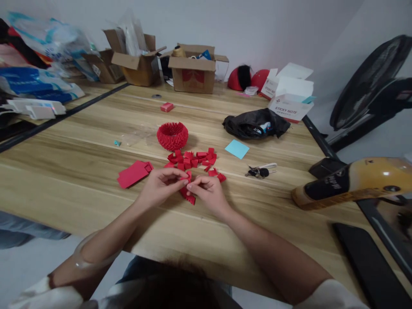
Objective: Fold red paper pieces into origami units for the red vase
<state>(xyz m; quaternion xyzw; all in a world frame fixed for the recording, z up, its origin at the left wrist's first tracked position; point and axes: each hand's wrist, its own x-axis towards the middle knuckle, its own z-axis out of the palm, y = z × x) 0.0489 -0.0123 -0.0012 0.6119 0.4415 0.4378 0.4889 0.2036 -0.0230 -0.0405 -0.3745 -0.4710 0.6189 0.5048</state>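
Observation:
Between my two hands a small red paper piece is pinched at the fingertips. My left hand grips it from the left with thumb and forefinger. From the other side, the thumb and fingers of my right hand close on it, hiding part of it. Just beyond lie several folded red paper pieces in a loose heap. Behind them stands a round red bowl of interlocked folded paper. A stack of flat red paper slips lies left of my left hand. Below my fingertips is another red paper strip.
To the right lie a light blue sticky note, keys, a black plastic bag and a yellow bottle. A black phone-like slab is near the right edge. Cardboard boxes stand at the back; a fan is far right.

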